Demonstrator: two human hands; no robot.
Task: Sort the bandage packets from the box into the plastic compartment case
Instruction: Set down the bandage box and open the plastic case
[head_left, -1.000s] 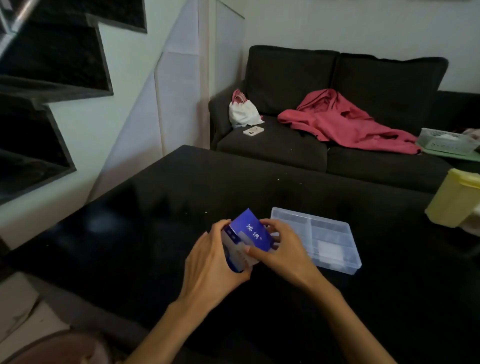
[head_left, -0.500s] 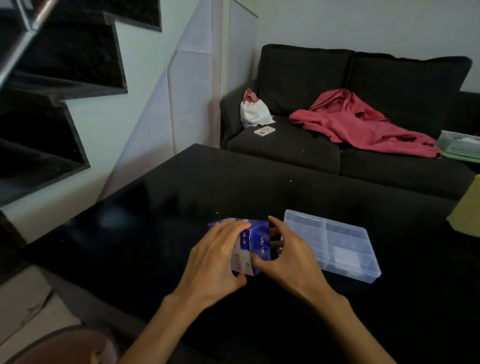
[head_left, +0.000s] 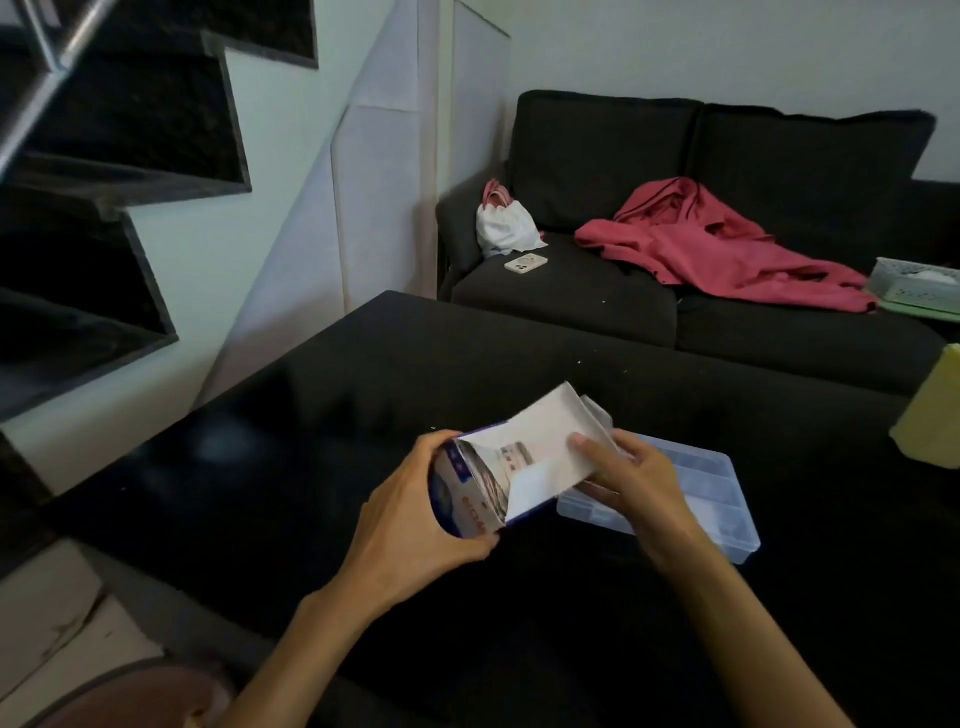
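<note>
My left hand (head_left: 415, 525) grips the blue and white bandage box (head_left: 467, 499) around its body, above the black table (head_left: 322, 415). The box is open at its end, and the edges of several bandage packets (head_left: 493, 486) show inside. My right hand (head_left: 631, 480) holds the box's white lid flap (head_left: 545, 441) folded back, thumb on top of it. The clear plastic compartment case (head_left: 696, 493) lies on the table just right of my right hand, partly hidden behind it. Its lid state I cannot make out.
A yellow container (head_left: 930, 410) stands at the table's right edge. Behind the table is a dark sofa (head_left: 675, 291) with a red garment (head_left: 727, 244), a white bag (head_left: 506, 223), a phone (head_left: 525, 263) and a basket (head_left: 919, 280). Dark stair treads (head_left: 104, 156) rise at left.
The box's end flap has been pulled open and folded back by my right hand. The packets inside have come into view. My left hand keeps its grip on the box.
</note>
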